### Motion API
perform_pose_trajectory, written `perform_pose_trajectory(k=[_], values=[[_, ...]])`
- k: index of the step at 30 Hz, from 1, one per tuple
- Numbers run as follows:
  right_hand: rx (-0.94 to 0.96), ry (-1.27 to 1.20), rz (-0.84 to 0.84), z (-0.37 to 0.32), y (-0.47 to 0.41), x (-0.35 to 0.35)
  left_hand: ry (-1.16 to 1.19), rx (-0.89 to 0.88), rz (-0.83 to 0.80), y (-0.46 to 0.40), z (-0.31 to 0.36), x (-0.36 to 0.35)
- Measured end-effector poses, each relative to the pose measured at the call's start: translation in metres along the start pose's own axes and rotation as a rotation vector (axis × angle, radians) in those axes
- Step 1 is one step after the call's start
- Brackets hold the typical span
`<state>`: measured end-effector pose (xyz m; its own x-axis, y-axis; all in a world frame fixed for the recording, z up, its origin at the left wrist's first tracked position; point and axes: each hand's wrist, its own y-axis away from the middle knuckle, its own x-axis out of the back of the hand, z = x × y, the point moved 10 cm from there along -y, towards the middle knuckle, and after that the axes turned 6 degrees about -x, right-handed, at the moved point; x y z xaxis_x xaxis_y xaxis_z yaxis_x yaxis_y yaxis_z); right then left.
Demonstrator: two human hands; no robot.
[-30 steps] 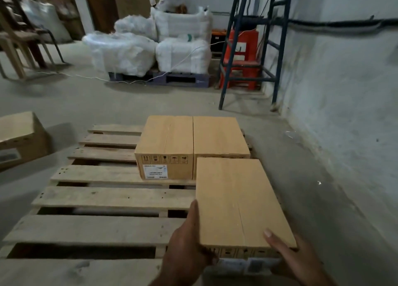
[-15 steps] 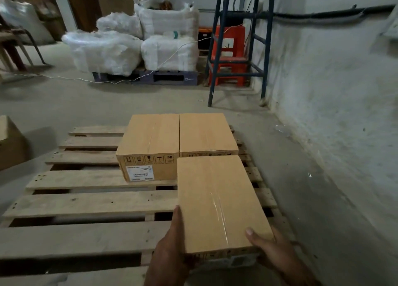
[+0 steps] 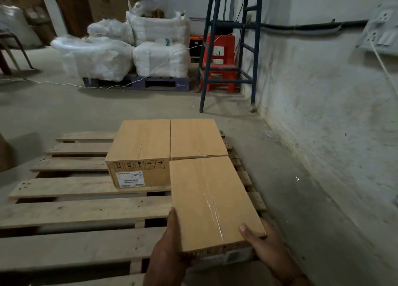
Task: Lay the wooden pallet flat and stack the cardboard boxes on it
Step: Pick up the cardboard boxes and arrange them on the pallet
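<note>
Both hands clamp the third box at the pallet's right edge.

Your left hand [image 3: 170, 251] grips the near-left corner of the cardboard box [image 3: 212, 201], and your right hand [image 3: 263, 246] holds its near-right corner, thumb on top. It sits along the right edge of the wooden pallet [image 3: 86, 212], just in front of the two placed boxes [image 3: 168, 141]. Let go askew and it could overhang that edge or pinch fingers underneath. Whether its base already rests on the slats is hidden; the label is blurred.
</note>
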<state>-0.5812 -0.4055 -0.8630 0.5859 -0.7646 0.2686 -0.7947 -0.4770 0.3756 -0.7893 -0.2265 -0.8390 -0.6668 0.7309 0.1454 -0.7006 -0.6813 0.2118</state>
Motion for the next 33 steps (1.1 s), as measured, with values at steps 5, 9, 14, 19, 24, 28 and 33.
perform_pose_trajectory(k=[5, 9, 14, 19, 24, 28, 33], values=[[0.007, 0.003, 0.008, 0.000, -0.003, -0.003, -0.078, -0.073, 0.049, 0.006, 0.003, 0.002], [-0.013, 0.011, -0.007, 0.002, -0.004, -0.004, -0.173, -0.120, 0.080, 0.009, -0.002, 0.005], [-0.004, 0.051, 0.010, -0.004, 0.000, -0.002, -0.210, -0.117, 0.024, 0.011, 0.007, 0.002], [0.029, 0.141, 0.027, -0.015, 0.008, -0.002, -0.424, -0.165, -0.019, 0.014, 0.013, 0.006], [0.111, 0.306, 0.114, -0.032, 0.019, 0.000, -0.540, -0.218, 0.002, 0.015, 0.014, 0.008], [0.212, 0.542, 0.238, -0.055, 0.037, -0.003, -0.545, -0.223, 0.010, 0.014, 0.011, 0.012], [0.369, 0.710, 0.289, -0.086, 0.058, -0.012, -0.785, -0.265, 0.021, 0.009, 0.017, 0.010]])
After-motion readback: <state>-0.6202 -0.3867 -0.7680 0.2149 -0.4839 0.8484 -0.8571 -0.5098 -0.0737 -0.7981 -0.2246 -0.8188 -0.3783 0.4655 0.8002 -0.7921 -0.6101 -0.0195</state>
